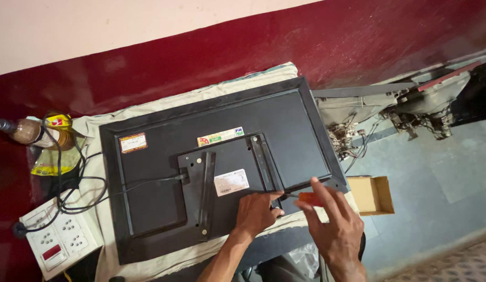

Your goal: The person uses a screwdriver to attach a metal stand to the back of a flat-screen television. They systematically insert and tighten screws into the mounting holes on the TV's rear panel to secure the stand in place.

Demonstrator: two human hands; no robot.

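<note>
Fingers (326, 194) of the right hand (334, 227) are pinching an orange-handled screwdriver (305, 197) at the lower edge of the flat black plastic television back (164, 198); the left hand (258, 211) is pressing, fingers curled together, beside the black metal bracket (266, 162); the television is lying face-down on pale cloth (149, 261).

Showing 1 flat black TV (222, 156) lying back-up w/ 2 black metal mounting brackets (206, 196) on it & 3 stickers. 2 bare hands (258, 211) working lower centre, 1 orange-handled screwdriver (309, 198). 1 open brown cardboard box (376, 196) at right, 1 white switchboard (57, 240) lower left, 1 plastic bottle (26, 130) at left.
</note>
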